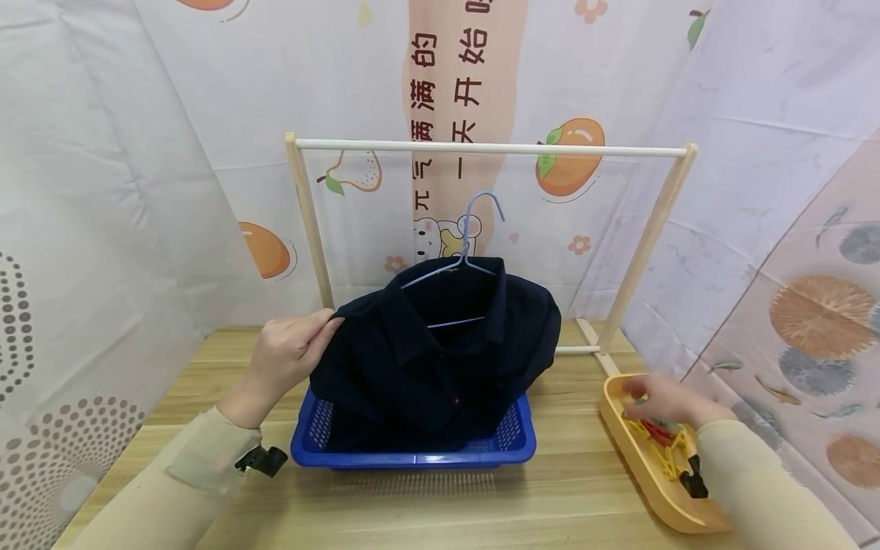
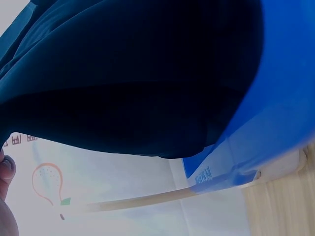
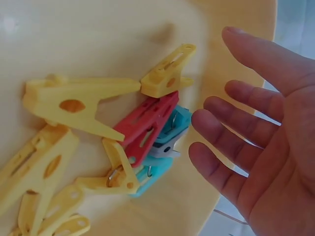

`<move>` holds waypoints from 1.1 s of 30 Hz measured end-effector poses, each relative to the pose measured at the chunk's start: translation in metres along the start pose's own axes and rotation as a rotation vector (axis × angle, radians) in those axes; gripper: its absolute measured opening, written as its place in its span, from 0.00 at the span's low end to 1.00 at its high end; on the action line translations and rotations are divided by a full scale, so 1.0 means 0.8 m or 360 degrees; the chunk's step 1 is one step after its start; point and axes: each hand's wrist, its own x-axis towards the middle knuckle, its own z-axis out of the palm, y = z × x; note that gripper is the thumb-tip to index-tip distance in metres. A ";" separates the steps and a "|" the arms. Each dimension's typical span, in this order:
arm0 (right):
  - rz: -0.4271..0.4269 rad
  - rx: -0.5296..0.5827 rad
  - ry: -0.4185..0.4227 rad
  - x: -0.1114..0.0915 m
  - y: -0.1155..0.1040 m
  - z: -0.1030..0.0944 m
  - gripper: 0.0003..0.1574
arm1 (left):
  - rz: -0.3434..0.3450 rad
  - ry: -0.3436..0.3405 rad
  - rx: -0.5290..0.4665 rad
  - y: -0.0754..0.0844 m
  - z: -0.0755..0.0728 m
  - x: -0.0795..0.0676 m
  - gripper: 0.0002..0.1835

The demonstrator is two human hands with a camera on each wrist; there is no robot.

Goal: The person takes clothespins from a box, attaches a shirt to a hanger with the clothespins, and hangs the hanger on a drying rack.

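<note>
A dark navy collared shirt (image 1: 440, 367) hangs on a light blue wire hanger (image 1: 466, 229), its lower part bunched in a blue plastic basket (image 1: 412, 460). My left hand (image 1: 292, 347) pinches the shirt at its left shoulder; in the left wrist view the dark cloth (image 2: 128, 98) fills most of the picture. Over a yellow tray (image 1: 646, 473) at the right is my right hand (image 1: 663, 401). In the right wrist view its fingers (image 3: 221, 132) are spread and hold nothing, beside a red clothespin (image 3: 147, 125), several yellow clothespins (image 3: 78, 101) and a turquoise one (image 3: 152, 177).
Behind the basket stands a drying rack with a white top rod (image 1: 495, 147) and wooden posts (image 1: 646, 248). The wooden table (image 1: 564, 489) carries the basket, rack and tray. Printed curtains (image 1: 344, 76) surround it at the back and sides.
</note>
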 end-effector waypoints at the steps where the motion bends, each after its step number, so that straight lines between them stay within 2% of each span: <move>1: -0.0005 -0.0025 0.0011 0.001 0.000 0.001 0.37 | -0.0001 0.0001 -0.0001 0.000 0.000 0.000 0.18; 8: -0.0059 -0.0165 0.0069 0.004 0.008 0.013 0.26 | -0.0001 0.0000 -0.0011 0.000 0.001 -0.001 0.18; 17: -0.0182 -0.0150 0.0062 0.004 0.008 0.023 0.15 | -0.0001 0.0005 -0.0013 0.000 0.001 -0.001 0.17; 21: -0.0201 -0.0101 0.0038 0.004 0.008 0.027 0.13 | -0.0005 0.0002 -0.0007 0.000 0.001 -0.001 0.17; 28: -0.0133 -0.0097 0.0016 0.007 0.009 0.031 0.08 | -0.0004 0.0000 0.0001 -0.001 0.000 -0.002 0.17; 33: -0.0089 -0.0055 0.0014 0.006 0.011 0.034 0.08 | -0.0003 -0.0009 0.0000 0.000 0.000 -0.002 0.18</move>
